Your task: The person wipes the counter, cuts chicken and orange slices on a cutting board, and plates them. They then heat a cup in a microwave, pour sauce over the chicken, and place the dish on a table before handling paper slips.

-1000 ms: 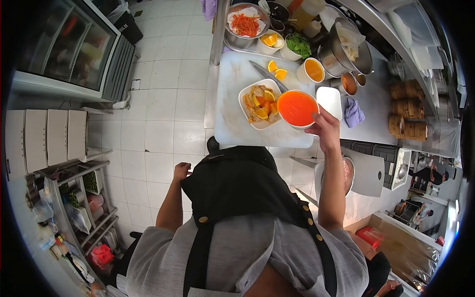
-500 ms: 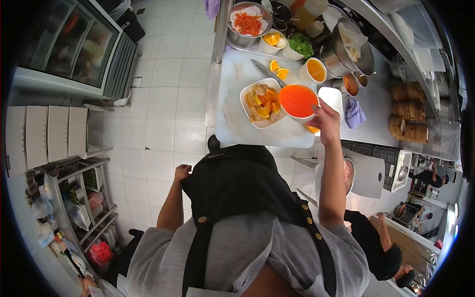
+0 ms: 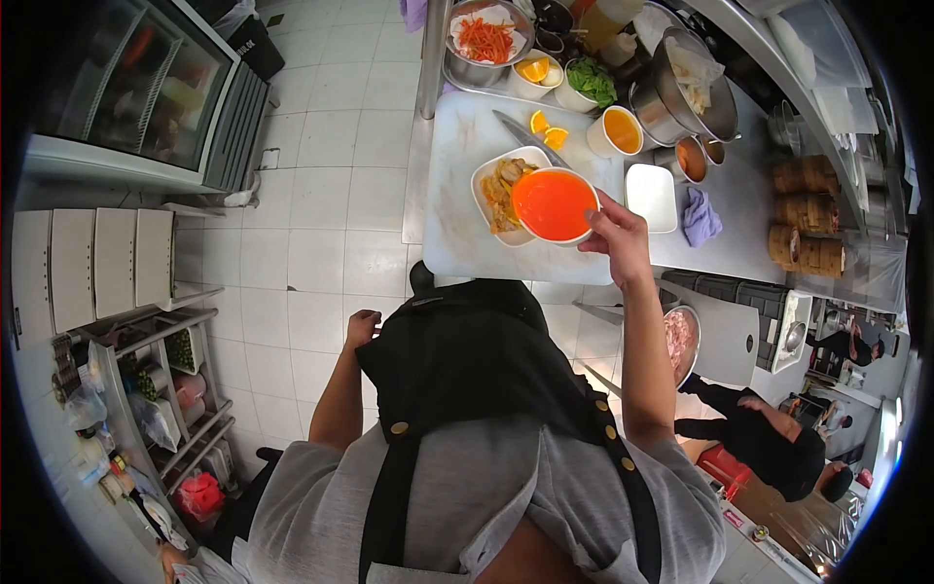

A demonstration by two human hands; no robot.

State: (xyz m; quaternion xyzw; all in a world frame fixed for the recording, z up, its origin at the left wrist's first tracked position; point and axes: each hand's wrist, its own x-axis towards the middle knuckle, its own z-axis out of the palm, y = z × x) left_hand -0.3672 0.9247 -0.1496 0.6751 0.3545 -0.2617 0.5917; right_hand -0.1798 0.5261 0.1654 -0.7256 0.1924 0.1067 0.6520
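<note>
My right hand (image 3: 619, 234) grips the rim of a white bowl of red-orange sauce (image 3: 555, 205). The bowl is over the right part of a white square dish of food (image 3: 503, 185) and hides some of it. Both are above the white cutting board (image 3: 457, 243). Behind the dish lies a knife (image 3: 525, 134), with orange wedges (image 3: 550, 134) beside its blade. A white empty dish (image 3: 651, 199) is right of the board. My left hand (image 3: 364, 328) hangs by my apron, fingers curled, and whether it holds anything is unclear.
Carrot shreds in a bowl (image 3: 486, 41), greens (image 3: 592, 82), an orange sauce tub (image 3: 617, 131) and a metal pot (image 3: 662, 112) line the back. A purple cloth (image 3: 700, 218) and bamboo steamers (image 3: 806, 251) are at right. A person in black (image 3: 773, 448) is at lower right.
My right hand has moved the sauce bowl left, from beside the food dish to over its right part. The person in black at lower right has shifted. My left hand has risen slightly.
</note>
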